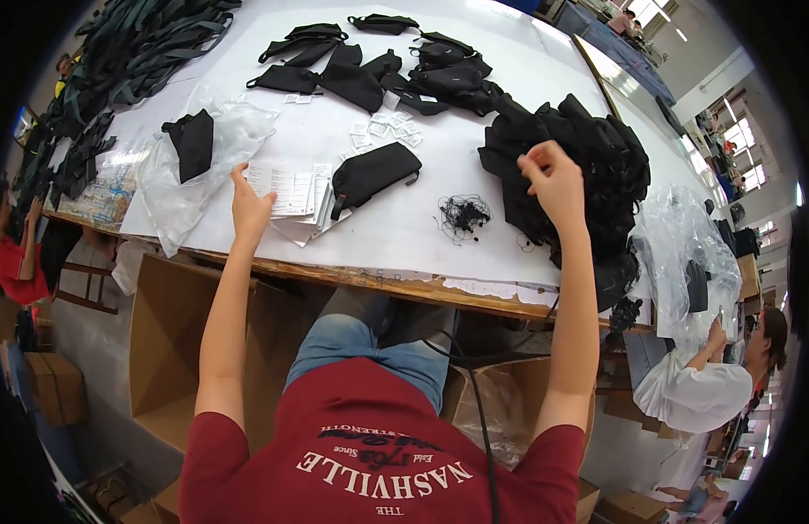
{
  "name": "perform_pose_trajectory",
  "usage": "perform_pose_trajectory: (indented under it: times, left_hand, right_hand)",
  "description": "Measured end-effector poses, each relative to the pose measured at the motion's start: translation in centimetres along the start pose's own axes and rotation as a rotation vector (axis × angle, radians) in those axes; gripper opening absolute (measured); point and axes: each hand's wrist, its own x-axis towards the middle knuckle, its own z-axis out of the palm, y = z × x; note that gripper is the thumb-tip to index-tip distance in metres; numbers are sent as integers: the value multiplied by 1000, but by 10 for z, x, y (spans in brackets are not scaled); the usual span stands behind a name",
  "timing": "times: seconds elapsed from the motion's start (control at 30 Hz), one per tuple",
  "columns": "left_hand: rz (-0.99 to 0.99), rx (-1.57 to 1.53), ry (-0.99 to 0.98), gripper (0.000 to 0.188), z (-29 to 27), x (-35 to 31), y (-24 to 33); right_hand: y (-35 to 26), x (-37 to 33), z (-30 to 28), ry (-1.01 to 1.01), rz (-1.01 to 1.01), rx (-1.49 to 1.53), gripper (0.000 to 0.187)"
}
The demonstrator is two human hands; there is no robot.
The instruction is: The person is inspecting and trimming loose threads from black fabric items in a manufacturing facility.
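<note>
Here, left hand (252,210), thumb and forefinger spread, beside paper cards (291,194); right hand (555,179), curled, pinch unclear, by black fabric pile (605,162); between, white tabletop (413,236) to wooden edge (396,286).

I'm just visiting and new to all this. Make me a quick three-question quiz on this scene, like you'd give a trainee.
1. True or false: a tangle of thin black strings lies left of the large heap of black fabric pieces.
2. Which bare hand is nearer that heap?
3. Fill in: beside the bare left hand lies a stack of white printed ____.

Key: 1. True. 2. The right hand. 3. Papers.
</note>
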Motion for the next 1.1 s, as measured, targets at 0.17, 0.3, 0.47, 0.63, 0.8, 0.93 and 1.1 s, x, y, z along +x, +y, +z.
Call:
perform_pose_trajectory:
  times: [0.17, 0.3, 0.47, 0.63, 0.8, 0.93, 1.1]
  left_hand:
    - [54, -131, -94, 52, -20, 2, -8]
    - [-210, -355, -398, 45, -50, -17, 44]
    - [-306, -586, -473, 43, -67, -64, 43]
    - [-455, -845, -532, 42, -55, -101, 36]
    - [-543, -866, -646, 49, -40, -118, 38]
    - [-567, -853, -668, 50, -37, -123, 37]
    - [-613, -820, -709, 53, -38, -125, 38]
  right_hand:
    - [53, -23, 24, -366, 268, 12, 16]
    - [111, -63, 24, -442, 438, -300, 13]
    - [131, -89, 40, -155, 202, -708, 12]
    - [114, -86, 53, -256, 239, -514, 14]
    - [133, -89, 63, -257, 285, -472, 15]
    - [127, -85, 58, -205, 266, -468, 14]
    - [105, -70, 35, -121, 220, -231, 18]
